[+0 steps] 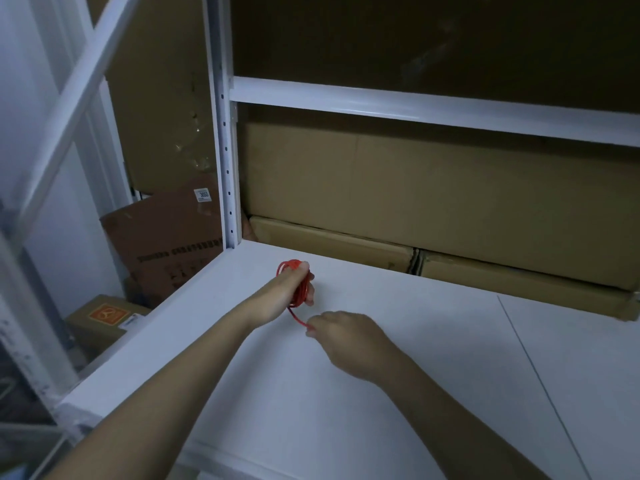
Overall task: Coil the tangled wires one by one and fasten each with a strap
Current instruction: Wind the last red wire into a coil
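A thin red wire [300, 293] is wound into a small coil above the white shelf board [398, 393]. My left hand [284, 295] grips this coil, its thumb lying along the top of the loops. A short loose tail of the wire runs down and to the right from the coil. My right hand [341, 337] pinches the end of that tail just below the coil. No strap is visible.
The white shelf board ends at a left edge [145, 344] and a white metal upright [227, 150]. Flat cardboard boxes [433, 202] stand along the back. More cardboard boxes [166, 244] sit on the floor to the left, below the shelf.
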A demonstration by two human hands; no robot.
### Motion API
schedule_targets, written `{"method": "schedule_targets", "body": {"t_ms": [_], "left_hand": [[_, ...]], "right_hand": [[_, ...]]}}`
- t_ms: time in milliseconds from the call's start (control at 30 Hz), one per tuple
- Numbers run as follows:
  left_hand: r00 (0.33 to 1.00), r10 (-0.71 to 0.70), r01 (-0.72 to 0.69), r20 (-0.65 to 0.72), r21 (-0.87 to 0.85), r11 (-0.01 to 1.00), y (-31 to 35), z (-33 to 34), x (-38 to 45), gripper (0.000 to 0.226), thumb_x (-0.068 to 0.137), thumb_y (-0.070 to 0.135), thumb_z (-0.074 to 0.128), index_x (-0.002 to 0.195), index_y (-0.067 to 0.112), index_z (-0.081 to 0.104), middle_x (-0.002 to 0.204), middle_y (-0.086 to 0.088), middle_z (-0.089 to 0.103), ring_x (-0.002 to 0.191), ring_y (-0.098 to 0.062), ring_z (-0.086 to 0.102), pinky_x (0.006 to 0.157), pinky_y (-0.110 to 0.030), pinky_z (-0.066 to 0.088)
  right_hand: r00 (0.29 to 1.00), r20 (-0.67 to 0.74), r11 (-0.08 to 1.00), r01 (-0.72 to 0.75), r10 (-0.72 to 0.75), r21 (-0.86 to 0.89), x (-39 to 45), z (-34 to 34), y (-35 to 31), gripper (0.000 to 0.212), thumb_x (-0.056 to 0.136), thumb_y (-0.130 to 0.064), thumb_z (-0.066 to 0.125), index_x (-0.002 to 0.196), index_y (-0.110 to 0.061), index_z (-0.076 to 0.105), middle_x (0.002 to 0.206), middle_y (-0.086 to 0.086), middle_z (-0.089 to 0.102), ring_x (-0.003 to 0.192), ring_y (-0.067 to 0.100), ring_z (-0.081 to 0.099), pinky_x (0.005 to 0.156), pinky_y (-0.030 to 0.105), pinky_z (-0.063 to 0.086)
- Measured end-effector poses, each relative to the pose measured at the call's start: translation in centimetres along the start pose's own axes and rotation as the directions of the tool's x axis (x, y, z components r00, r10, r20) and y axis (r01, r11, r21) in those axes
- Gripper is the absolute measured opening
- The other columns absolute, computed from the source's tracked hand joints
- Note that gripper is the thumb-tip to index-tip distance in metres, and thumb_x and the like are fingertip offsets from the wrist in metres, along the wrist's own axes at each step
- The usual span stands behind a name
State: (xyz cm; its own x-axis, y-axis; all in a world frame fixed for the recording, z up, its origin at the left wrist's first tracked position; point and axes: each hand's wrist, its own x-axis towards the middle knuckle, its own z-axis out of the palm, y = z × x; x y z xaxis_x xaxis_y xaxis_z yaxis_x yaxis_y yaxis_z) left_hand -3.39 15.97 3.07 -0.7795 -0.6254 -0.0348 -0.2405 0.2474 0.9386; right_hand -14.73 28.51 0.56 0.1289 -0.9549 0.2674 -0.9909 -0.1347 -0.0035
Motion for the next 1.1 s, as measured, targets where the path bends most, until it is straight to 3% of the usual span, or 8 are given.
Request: {"method": "schedule_targets", "body": {"t_ms": [233, 333, 400, 567, 667, 767, 933, 1100], "left_hand": [[0.968, 0.023, -0.028, 0.250, 0.017, 0.999, -0.4, -0.2, -1.9, 0.071, 0.100, 0.053, 0.010, 0.071, 0.012, 0.061, 0.070, -0.009, 0.064, 0.069, -0.019, 0.056, 0.079, -0.032, 0.042], [0.945, 0.052, -0.039, 0.323, -0.045, 0.998, 0.1, -0.3, -1.7, 0.077, 0.098, 0.058, 0.008, 0.078, 0.008, 0.063, 0.060, -0.008, 0.057, 0.059, -0.020, 0.055, 0.070, -0.033, 0.042], [0.934, 0.054, -0.046, 0.353, -0.032, 0.998, 0.7, -0.4, -1.3, 0.080, 0.096, 0.062, 0.009, 0.072, 0.010, 0.064, 0.057, -0.010, 0.053, 0.053, -0.019, 0.052, 0.065, -0.032, 0.041], [0.847, 0.095, -0.051, 0.523, -0.097, 0.994, 1.9, 1.0, 0.3, 0.081, 0.091, 0.067, 0.011, 0.058, 0.011, 0.060, 0.046, -0.010, 0.047, 0.044, -0.019, 0.045, 0.068, -0.037, 0.038], [0.786, 0.093, -0.035, 0.611, -0.107, 0.994, 2.0, 3.3, 1.4, 0.083, 0.096, 0.063, 0.010, 0.057, 0.008, 0.059, 0.039, -0.004, 0.048, 0.039, -0.015, 0.043, 0.059, -0.031, 0.037], [0.863, 0.044, -0.051, 0.504, 0.000, 0.999, 2.5, 7.0, 2.2, 0.072, 0.102, 0.046, 0.023, 0.053, 0.010, 0.061, 0.044, -0.008, 0.055, 0.040, -0.014, 0.046, 0.048, -0.025, 0.035], [0.978, 0.166, -0.172, 0.125, 0.033, 0.985, 3.8, 14.0, 3.3, 0.059, 0.104, 0.034, 0.029, 0.066, 0.007, 0.065, 0.062, -0.006, 0.064, 0.062, -0.016, 0.060, 0.068, -0.029, 0.047], [0.876, 0.178, -0.161, 0.448, -0.075, 0.984, 6.3, 18.8, 2.1, 0.053, 0.104, 0.040, 0.021, 0.088, 0.017, 0.065, 0.074, 0.001, 0.066, 0.075, -0.011, 0.061, 0.072, -0.025, 0.046]], "right_hand": [[0.926, -0.374, 0.993, 0.088, -0.054, 0.075, 0.6, -2.3, 1.4, 0.028, 0.089, -0.041, 0.052, 0.074, -0.023, 0.066, 0.062, -0.010, 0.051, 0.060, 0.010, 0.044, 0.053, 0.022, 0.030], [0.933, -0.264, 0.874, -0.096, 0.247, 0.477, 0.7, -2.1, 1.1, 0.005, 0.091, -0.030, 0.059, 0.092, -0.031, 0.054, 0.065, -0.014, 0.048, 0.067, 0.008, 0.046, 0.059, 0.024, 0.035], [0.913, -0.200, 0.730, -0.137, 0.355, 0.669, 0.5, -1.5, 0.5, 0.021, 0.092, -0.026, 0.059, 0.098, -0.044, 0.049, 0.071, -0.012, 0.050, 0.069, 0.006, 0.050, 0.064, 0.024, 0.040], [0.872, -0.130, 0.678, -0.266, 0.473, 0.685, -1.2, -0.7, 0.4, 0.023, 0.097, -0.041, 0.040, 0.117, -0.039, 0.052, 0.116, -0.017, 0.038, 0.111, -0.001, 0.044, 0.092, 0.017, 0.041], [0.823, -0.135, 0.657, -0.329, 0.551, 0.678, -3.2, -0.4, 0.5, 0.034, 0.093, -0.049, 0.031, 0.107, -0.026, 0.051, 0.104, -0.015, 0.052, 0.096, 0.004, 0.054, 0.085, 0.024, 0.046], [0.700, -0.115, 0.558, -0.447, 0.705, 0.699, -5.2, -0.2, 0.6, 0.028, 0.098, -0.043, 0.033, 0.100, -0.022, 0.052, 0.087, -0.005, 0.063, 0.081, 0.007, 0.060, 0.076, 0.028, 0.049], [0.437, -0.225, 0.459, -0.557, 0.871, 0.692, -9.2, -0.5, 1.3, 0.017, 0.101, -0.027, 0.040, 0.094, -0.017, 0.051, 0.083, -0.005, 0.057, 0.071, 0.002, 0.053, 0.063, 0.016, 0.040], [0.219, -0.221, 0.304, -0.504, 0.950, 0.808, -14.6, -2.5, 3.1, 0.029, 0.102, -0.026, 0.036, 0.080, -0.012, 0.049, 0.069, -0.005, 0.050, 0.057, 0.002, 0.045, 0.057, 0.017, 0.036]]}}
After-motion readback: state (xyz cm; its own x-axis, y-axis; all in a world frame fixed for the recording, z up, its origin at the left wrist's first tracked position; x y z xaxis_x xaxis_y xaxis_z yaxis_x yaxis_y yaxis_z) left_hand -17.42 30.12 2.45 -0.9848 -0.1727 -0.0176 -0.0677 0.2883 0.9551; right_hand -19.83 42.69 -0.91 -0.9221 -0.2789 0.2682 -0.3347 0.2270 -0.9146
